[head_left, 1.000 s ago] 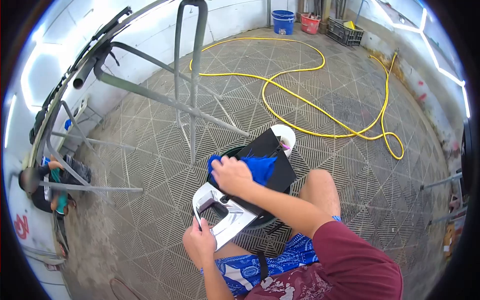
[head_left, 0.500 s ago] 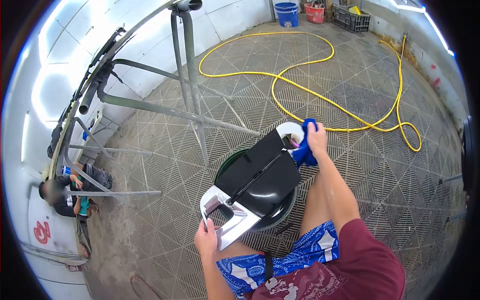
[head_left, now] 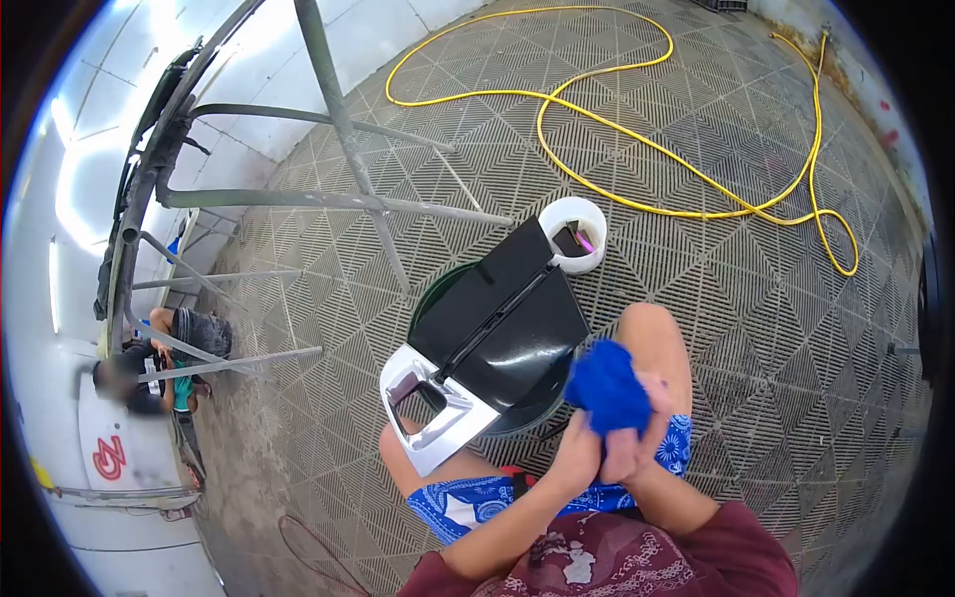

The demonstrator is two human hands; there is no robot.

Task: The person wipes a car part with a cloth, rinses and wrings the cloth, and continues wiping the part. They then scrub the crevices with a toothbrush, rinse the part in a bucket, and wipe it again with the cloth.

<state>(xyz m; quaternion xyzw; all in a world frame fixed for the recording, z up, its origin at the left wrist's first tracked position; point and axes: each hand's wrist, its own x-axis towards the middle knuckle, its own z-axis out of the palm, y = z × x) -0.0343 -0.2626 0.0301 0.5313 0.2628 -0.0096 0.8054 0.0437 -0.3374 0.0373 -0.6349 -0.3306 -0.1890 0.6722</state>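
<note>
Both my hands are together above my lap, closed around a bunched blue cloth. My left hand grips its lower left side, and my right hand wraps its lower right side; some fingers are blurred. In front of me a glossy black panel with a silver end piece lies tilted across a dark green tub. The silver end, with an opening in it, rests by my left knee. Just beyond the panel's far corner stands a white bucket holding dark and pink items.
A yellow hose loops over the patterned floor. To the left stands a metal frame with long legs. Past it, a person crouches beside a dark bucket. A thin reddish hose lies at the lower left.
My left hand has let go of the silver end piece and joined my right hand on the blue cloth. The cloth came away from the white bucket toward my lap. The view tilted down.
</note>
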